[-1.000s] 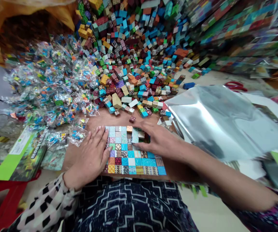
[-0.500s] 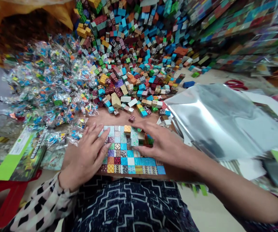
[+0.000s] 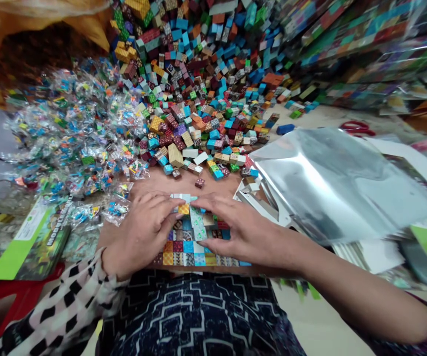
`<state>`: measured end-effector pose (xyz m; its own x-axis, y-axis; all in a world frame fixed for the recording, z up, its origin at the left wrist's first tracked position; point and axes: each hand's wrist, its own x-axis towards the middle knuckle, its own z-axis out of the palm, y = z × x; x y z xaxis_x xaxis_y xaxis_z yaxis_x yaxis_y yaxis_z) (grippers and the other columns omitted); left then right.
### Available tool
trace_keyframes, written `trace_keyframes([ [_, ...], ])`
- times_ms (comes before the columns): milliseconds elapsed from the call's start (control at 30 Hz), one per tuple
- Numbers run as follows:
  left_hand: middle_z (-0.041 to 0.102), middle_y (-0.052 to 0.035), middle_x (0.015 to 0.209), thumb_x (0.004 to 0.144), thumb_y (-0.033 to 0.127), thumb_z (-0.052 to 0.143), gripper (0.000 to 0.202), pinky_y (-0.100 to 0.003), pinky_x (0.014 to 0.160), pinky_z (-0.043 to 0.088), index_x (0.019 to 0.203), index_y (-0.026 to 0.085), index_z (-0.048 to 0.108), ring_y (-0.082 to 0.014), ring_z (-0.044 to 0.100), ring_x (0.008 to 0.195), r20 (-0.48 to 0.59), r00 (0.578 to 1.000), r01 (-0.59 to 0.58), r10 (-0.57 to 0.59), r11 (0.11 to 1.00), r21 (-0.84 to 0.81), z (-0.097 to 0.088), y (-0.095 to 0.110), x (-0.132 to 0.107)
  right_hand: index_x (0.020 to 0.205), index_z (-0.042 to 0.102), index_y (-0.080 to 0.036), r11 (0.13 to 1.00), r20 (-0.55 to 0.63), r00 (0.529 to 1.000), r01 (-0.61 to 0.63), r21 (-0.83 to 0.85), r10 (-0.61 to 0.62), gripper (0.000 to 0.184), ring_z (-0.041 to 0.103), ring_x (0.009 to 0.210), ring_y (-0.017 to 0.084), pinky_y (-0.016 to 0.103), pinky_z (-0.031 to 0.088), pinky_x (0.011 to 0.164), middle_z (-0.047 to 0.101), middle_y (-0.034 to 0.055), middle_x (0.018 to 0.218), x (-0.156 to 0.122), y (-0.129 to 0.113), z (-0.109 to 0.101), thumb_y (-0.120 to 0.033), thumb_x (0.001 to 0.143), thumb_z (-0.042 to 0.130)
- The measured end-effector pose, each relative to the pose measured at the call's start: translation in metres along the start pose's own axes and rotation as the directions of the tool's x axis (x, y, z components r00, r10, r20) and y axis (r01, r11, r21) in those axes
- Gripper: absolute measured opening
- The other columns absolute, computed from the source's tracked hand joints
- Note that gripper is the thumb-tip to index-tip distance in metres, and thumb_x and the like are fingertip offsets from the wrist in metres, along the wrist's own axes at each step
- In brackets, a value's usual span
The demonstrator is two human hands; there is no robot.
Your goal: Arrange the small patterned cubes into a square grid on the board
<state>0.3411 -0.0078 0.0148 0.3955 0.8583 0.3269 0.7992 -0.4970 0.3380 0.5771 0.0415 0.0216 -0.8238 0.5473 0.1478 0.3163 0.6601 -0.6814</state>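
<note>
A flat mosaic of small patterned blocks [image 3: 188,247] lies on a brown board in front of me. The thumb and forefinger of my left hand [image 3: 147,230] close on a yellow checkered block [image 3: 184,209] near the mosaic's top rows. Between the thumb and fingers of my right hand [image 3: 243,230] is a pale green patterned block [image 3: 198,225], right beside the yellow one. Red, green and tan blocks show partly under my right palm. My hands cover both sides of the mosaic.
A large heap of loose coloured blocks [image 3: 206,99] spreads behind the board. Small clear packets [image 3: 80,128] pile up at left, above a green-edged pack [image 3: 31,237]. Clear plastic sleeves [image 3: 332,183] lie at right near red scissors [image 3: 357,128]. One maroon block [image 3: 199,183] sits alone.
My left hand has moved right from the mosaic's left side and now pinches the yellow block. My right hand and the pale green block have shifted slightly left and toward me.
</note>
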Motion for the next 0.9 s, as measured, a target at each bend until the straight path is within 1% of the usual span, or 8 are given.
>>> trace_keyframes([
  [133, 0.073, -0.0085, 0.107, 0.099, 0.026, 0.049, 0.025, -0.045, 0.09, 0.051, 0.115, 0.016, 0.065, -0.0236, 0.065, 0.104, -0.009, 1.0, 0.012, -0.012, 1.0, -0.019, 0.001, -0.002, 0.004, 0.14, 0.048, -0.015, 1.0, 0.012, 1.0, 0.013, 0.006, -0.013, 0.059, 0.056, 0.123, 0.025, 0.044, 0.048, 0.103, 0.061, 0.0148, 0.131, -0.002, 0.0, -0.002, -0.028, 0.086, 0.068],
  [267, 0.074, -0.0081, 0.106, 0.099, 0.028, 0.05, 0.024, -0.042, 0.09, 0.053, 0.112, 0.016, 0.065, -0.0219, 0.068, 0.101, -0.02, 0.999, 0.029, -0.031, 0.997, -0.073, 0.001, -0.001, 0.007, 0.144, 0.045, -0.02, 1.0, 0.037, 0.999, 0.006, 0.015, -0.007, 0.062, 0.055, 0.126, 0.027, 0.048, 0.048, 0.103, 0.06, 0.0145, 0.134, -0.004, 0.0, -0.004, -0.03, 0.087, 0.067],
  [400, 0.075, -0.0067, 0.106, 0.097, 0.028, 0.052, 0.026, -0.038, 0.09, 0.055, 0.115, 0.017, 0.066, -0.0197, 0.07, 0.099, -0.005, 0.993, 0.119, -0.121, 0.981, -0.151, 0.0, 0.003, 0.009, 0.146, 0.042, -0.02, 1.0, 0.042, 0.999, -0.006, 0.022, 0.005, 0.064, 0.053, 0.129, 0.027, 0.048, 0.047, 0.105, 0.057, 0.0147, 0.139, -0.007, -0.002, -0.007, -0.03, 0.088, 0.066],
  [500, 0.076, -0.0045, 0.104, 0.095, 0.03, 0.054, 0.025, -0.036, 0.087, 0.056, 0.112, 0.019, 0.068, -0.0191, 0.071, 0.096, -0.002, 0.982, 0.186, -0.191, 0.96, -0.207, 0.0, 0.006, 0.012, 0.149, 0.039, -0.021, 1.0, 0.048, 0.999, -0.01, 0.03, 0.008, 0.065, 0.053, 0.128, 0.027, 0.048, 0.047, 0.105, 0.057, 0.0146, 0.139, -0.007, -0.004, -0.006, -0.03, 0.09, 0.064],
  [600, 0.076, -0.0021, 0.106, 0.095, 0.036, 0.055, 0.025, -0.035, 0.086, 0.057, 0.112, 0.024, 0.069, -0.0186, 0.071, 0.096, 0.042, 0.969, 0.244, -0.243, 0.923, -0.298, 0.001, 0.008, 0.013, 0.152, 0.034, -0.023, 0.999, 0.037, 0.999, 0.002, 0.036, -0.003, 0.068, 0.052, 0.13, 0.027, 0.049, 0.047, 0.105, 0.056, 0.0151, 0.139, -0.008, -0.004, -0.002, -0.031, 0.091, 0.063],
  [733, 0.075, -0.0004, 0.112, 0.094, 0.039, 0.059, 0.026, -0.038, 0.091, 0.056, 0.115, 0.029, 0.07, -0.019, 0.07, 0.102, 0.119, 0.937, 0.349, -0.329, 0.852, -0.39, 0.007, 0.007, 0.011, 0.154, 0.029, -0.021, 1.0, 0.014, 1.0, -0.001, 0.028, 0.0, 0.072, 0.049, 0.133, 0.028, 0.05, 0.046, 0.107, 0.051, 0.0169, 0.144, -0.01, -0.001, 0.006, -0.03, 0.091, 0.062],
  [833, 0.075, -0.0014, 0.112, 0.093, 0.036, 0.061, 0.025, -0.038, 0.09, 0.057, 0.114, 0.027, 0.07, -0.0192, 0.07, 0.102, 0.153, 0.924, 0.378, -0.349, 0.791, -0.48, 0.01, 0.007, 0.011, 0.152, 0.03, -0.019, 1.0, -0.002, 1.0, -0.018, 0.023, 0.018, 0.071, 0.051, 0.13, 0.029, 0.049, 0.048, 0.104, 0.05, 0.0178, 0.143, -0.013, 0.001, 0.01, -0.03, 0.09, 0.062],
  [900, 0.076, -0.0029, 0.11, 0.092, 0.035, 0.061, 0.025, -0.037, 0.088, 0.058, 0.113, 0.024, 0.071, -0.0194, 0.071, 0.1, 0.175, 0.914, 0.401, -0.367, 0.739, -0.541, 0.012, 0.008, 0.013, 0.151, 0.031, -0.018, 1.0, -0.021, 1.0, -0.001, 0.022, 0.002, 0.07, 0.052, 0.128, 0.028, 0.048, 0.049, 0.103, 0.051, 0.0175, 0.142, -0.014, 0.002, 0.01, -0.03, 0.09, 0.062],
])
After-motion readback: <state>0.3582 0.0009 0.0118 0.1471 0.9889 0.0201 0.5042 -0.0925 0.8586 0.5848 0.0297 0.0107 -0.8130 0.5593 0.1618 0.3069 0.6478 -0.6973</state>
